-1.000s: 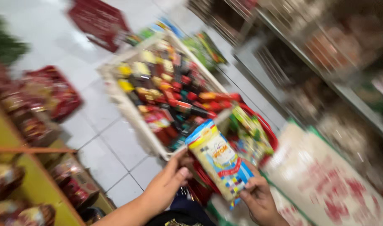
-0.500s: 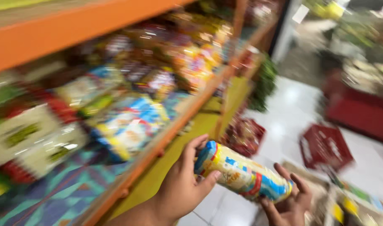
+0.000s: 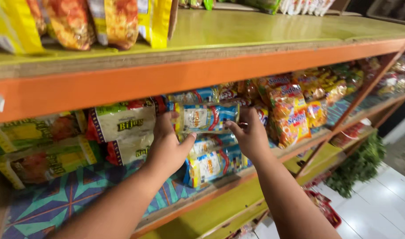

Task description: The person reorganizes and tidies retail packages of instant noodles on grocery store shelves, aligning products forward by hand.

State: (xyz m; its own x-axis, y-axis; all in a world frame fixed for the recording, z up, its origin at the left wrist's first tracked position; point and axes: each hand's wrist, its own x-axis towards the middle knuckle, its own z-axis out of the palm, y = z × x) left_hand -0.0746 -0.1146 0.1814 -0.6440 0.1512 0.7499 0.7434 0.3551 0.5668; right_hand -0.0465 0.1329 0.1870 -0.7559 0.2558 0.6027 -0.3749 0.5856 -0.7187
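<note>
Both my hands hold one long blue, white and yellow packet [image 3: 205,117] level in front of the middle shelf. My left hand [image 3: 167,144] grips its left end, and my right hand [image 3: 251,135] grips its right end. The packet sits over a stack of similar blue packets [image 3: 211,161] lying on the shelf's patterned liner [image 3: 47,206]. Just above it runs the orange front edge [image 3: 211,71] of the upper shelf.
White and green packets [image 3: 123,132] lie left of the stack, orange and yellow snack bags [image 3: 291,115] to the right. Yellow bags [image 3: 101,22] stand on the upper shelf. Lower shelves hold more goods, and a green bundle [image 3: 357,166] lies on the white tiled floor.
My view swung from a basket on the floor up to the shelves. Both hands carried the packet up and into the middle shelf, over the stack of like packets.
</note>
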